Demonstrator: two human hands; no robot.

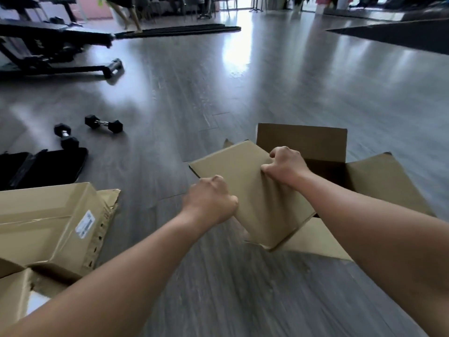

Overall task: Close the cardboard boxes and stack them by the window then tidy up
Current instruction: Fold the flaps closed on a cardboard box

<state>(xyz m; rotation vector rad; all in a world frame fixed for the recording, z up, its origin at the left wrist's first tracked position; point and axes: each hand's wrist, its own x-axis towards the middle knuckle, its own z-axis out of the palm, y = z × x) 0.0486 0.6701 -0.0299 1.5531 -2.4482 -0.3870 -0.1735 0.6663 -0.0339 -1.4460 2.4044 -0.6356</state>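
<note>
An open brown cardboard box (303,144) stands on the grey floor at the centre right, its flaps spread outward. My left hand (210,199) grips the near left edge of its large left flap (243,176). My right hand (285,166) grips the same flap at its far right edge, over the box's opening. The flap is tilted up toward the opening. A second cardboard box (48,224) with a white label lies at the lower left, its end flaps loose and torn.
Two black dumbbells (103,124) (66,137) lie on the floor at the left, next to black mats (41,164). A black exercise bench frame (48,52) stands at the far left. Someone's legs (128,15) show far back. Bare wood floor stretches ahead.
</note>
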